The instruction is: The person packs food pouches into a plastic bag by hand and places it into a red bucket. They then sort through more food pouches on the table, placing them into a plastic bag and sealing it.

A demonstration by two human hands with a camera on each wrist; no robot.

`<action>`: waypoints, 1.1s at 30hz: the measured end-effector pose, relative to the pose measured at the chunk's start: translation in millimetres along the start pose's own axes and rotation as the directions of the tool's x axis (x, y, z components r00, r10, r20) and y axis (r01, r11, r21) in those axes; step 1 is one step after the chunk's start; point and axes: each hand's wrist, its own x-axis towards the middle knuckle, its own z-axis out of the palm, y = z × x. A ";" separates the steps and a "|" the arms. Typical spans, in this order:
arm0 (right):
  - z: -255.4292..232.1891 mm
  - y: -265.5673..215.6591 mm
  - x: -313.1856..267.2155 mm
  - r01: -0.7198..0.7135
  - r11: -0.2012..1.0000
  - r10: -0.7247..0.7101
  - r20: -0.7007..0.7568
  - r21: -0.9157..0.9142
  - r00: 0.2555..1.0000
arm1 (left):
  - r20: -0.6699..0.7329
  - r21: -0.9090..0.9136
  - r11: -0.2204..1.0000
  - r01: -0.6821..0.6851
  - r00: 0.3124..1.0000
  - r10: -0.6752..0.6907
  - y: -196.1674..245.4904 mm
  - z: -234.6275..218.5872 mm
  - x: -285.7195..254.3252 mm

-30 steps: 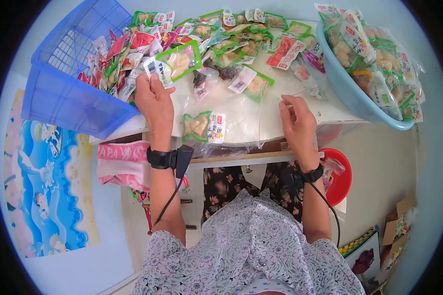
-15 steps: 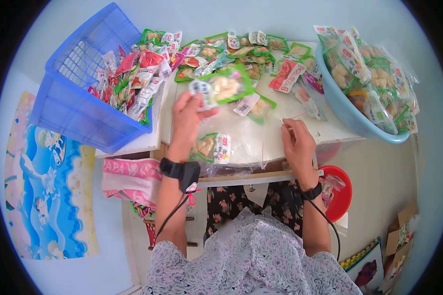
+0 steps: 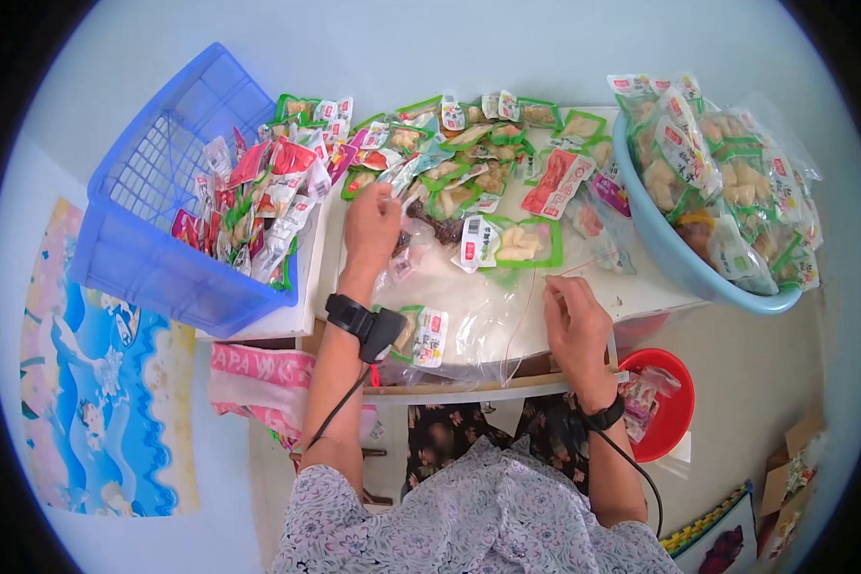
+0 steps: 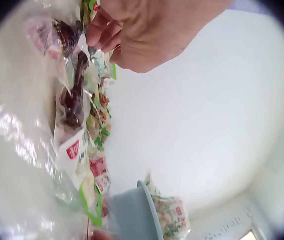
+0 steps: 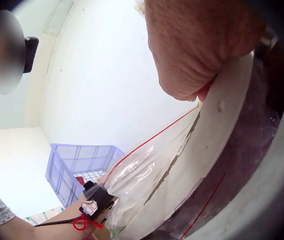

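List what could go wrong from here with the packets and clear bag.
1. The right hand pinches the clear bag at its red-lined edge; if that grip slips, the bag may sag shut.
2. Packets overlap in the table pile by the left hand, so picking one might drag its neighbours.
3. The light blue basin is heaped above its rim; a bump could spill packets.

Crate [image 3: 177,282] left, basin [image 3: 662,236] right, packets [image 3: 521,244] between; packets in both
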 end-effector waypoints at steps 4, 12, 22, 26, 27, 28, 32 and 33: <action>-0.4 -0.3 -0.4 0.001 1.000 -0.001 -0.005 0.005 1.000 | -0.020 0.065 0.997 -0.048 0.999 0.049 -38.4 -0.5 31.1; -1.9 -2.6 -0.5 -0.003 1.000 0.003 -0.013 0.028 1.000 | -0.004 0.407 0.854 -0.324 0.934 0.357 42.9 3.4 24.9; -0.5 0.8 0.1 0.028 1.000 -0.028 -0.028 -0.002 0.999 | 0.237 0.450 0.810 -0.377 0.924 0.299 45.2 48.9 36.6; -0.8 -1.4 0.4 0.038 0.999 -0.038 -0.018 -0.015 0.999 | 0.342 0.424 0.830 -0.362 0.913 0.223 40.5 45.4 48.0; -0.4 -1.7 0.6 0.041 0.999 -0.041 -0.019 -0.017 0.999 | 0.350 0.438 0.834 -0.335 0.918 0.185 41.9 43.4 49.5; -0.3 -1.5 0.8 0.044 0.999 -0.044 -0.020 -0.021 0.999 | 0.358 0.452 0.837 -0.308 0.922 0.146 42.9 42.4 50.3; -0.3 -1.0 0.4 0.057 0.998 -0.057 -0.038 -0.016 0.998 | 0.387 0.455 0.834 -0.312 0.913 0.130 45.0 40.1 51.9; -0.1 -0.8 0.3 0.056 0.998 -0.056 -0.040 -0.014 0.998 | 0.399 0.440 0.845 -0.304 0.909 0.120 45.8 38.7 51.3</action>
